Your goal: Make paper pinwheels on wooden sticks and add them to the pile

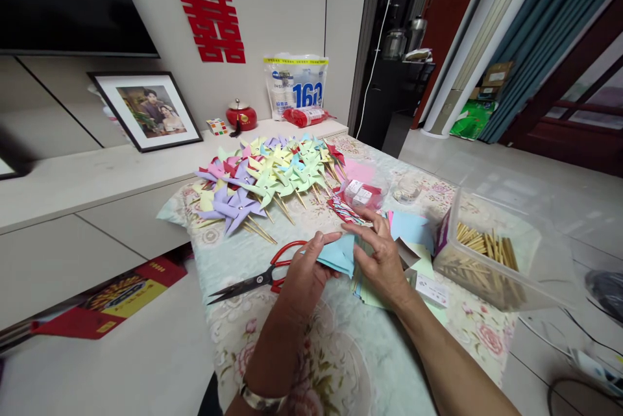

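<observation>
My left hand [308, 276] is closed on a folded piece of light blue paper [339, 254], its thumb lying along the upper edge. Close against the paper's right side is my right hand [382, 257], with the index finger stretched over the top and the thumb apart below it. I cannot tell whether the right fingertips touch the paper. Red-handled scissors [263, 278] lie left of my left hand, blades pointing left. Beneath and beside my right hand are stacked coloured paper sheets [411, 228] and a small white box [431, 291].
Finished paper pinwheels [272, 172] on sticks cover the table's far side. A clear plastic bin [479, 260] holding wooden sticks stands at the right. Beyond my hands lie a red-and-clear package [361, 194] and striped strips [343, 207]. A framed photo [150, 111] leans on the cabinet.
</observation>
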